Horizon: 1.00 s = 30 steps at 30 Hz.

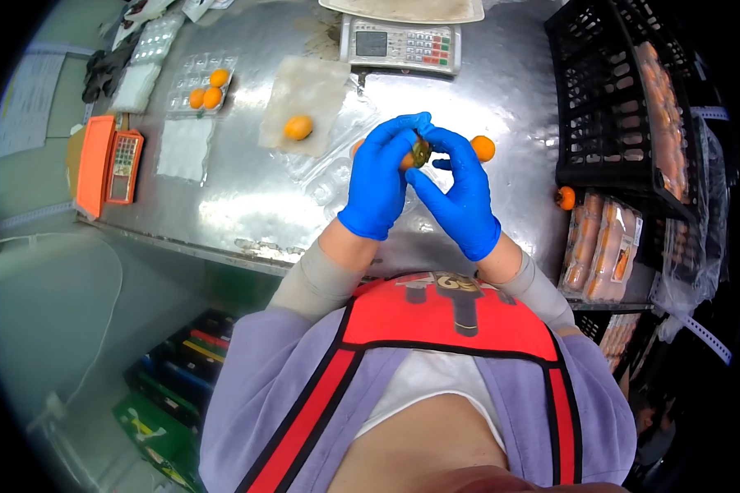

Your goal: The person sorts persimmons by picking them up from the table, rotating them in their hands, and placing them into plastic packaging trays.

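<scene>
Both my hands wear blue gloves and meet above the metal table. My left hand [378, 177] is closed around an orange fruit [408, 160] with a dark green leafy top, mostly hidden by the fingers. My right hand [458, 193] is curved at the fruit's leafy top, its fingers bent and thumb pointing at it. Just right of my right hand sits a loose orange fruit [483, 149]. Another fruit [298, 127] rests on a pale sheet [284, 94] to the left. Clear plastic packaging [329, 182] lies beside my left hand.
A scale [400, 45] stands at the back. On the left are a clear tray [191, 76] with three fruits and an orange box [96, 167] beside a calculator [124, 168]. Black crates [604, 148] and packed fruit [612, 251] stand right, near another fruit [565, 198].
</scene>
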Each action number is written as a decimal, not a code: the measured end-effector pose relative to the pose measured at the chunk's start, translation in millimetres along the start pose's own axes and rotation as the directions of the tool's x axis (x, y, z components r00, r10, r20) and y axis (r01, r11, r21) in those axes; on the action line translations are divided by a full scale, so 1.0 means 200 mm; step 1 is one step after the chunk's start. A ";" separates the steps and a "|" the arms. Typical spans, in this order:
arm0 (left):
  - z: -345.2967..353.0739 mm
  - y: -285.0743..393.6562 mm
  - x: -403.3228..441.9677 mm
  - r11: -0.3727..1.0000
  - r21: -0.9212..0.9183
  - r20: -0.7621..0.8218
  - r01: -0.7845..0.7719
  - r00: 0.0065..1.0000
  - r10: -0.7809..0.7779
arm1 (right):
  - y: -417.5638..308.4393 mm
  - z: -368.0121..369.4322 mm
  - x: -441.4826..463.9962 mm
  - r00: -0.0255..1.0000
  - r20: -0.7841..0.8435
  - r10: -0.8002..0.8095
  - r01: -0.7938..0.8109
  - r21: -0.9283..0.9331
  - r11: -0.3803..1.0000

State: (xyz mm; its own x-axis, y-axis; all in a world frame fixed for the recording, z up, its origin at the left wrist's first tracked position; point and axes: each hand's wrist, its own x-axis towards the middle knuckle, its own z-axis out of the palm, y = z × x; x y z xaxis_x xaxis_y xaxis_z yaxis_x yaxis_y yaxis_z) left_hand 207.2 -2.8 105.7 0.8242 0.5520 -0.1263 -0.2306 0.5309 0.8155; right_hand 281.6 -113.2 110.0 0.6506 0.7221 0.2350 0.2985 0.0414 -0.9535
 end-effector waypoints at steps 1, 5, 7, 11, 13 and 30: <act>0.00 -0.01 0.02 0.999 -0.052 -0.030 0.007 1.000 -0.009 | 0.01 0.00 0.02 0.996 0.024 -0.081 0.084 -0.175 0.981; -0.06 -0.05 0.07 0.993 -0.119 -0.032 0.020 0.999 -0.024 | 0.04 -0.01 0.06 0.980 0.095 -0.172 0.195 -0.365 0.910; -0.08 -0.04 0.07 0.992 -0.114 -0.011 0.050 0.999 -0.052 | 0.06 0.00 0.06 0.988 0.117 -0.100 0.133 -0.331 0.934; -0.10 0.06 0.01 0.926 -0.235 0.082 0.294 0.956 -0.283 | 0.09 -0.02 0.06 0.994 0.067 0.081 -0.082 0.009 0.997; -0.11 0.07 -0.03 0.949 -0.203 0.110 0.243 0.968 -0.224 | 0.08 -0.04 0.06 0.972 0.100 0.214 -0.224 0.106 0.969; -0.16 0.05 -0.08 0.994 0.105 0.170 -0.033 0.985 0.015 | -0.09 -0.11 0.11 0.917 0.212 -0.338 0.385 -0.247 0.889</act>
State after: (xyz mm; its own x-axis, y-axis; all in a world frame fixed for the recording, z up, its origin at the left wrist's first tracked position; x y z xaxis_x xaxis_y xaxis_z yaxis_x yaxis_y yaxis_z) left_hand 175.3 14.9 98.6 0.8967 0.4424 -0.0164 -0.2022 0.4421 0.8739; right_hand 306.1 -112.7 136.3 0.3475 0.7948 0.4975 0.6882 0.1442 -0.7111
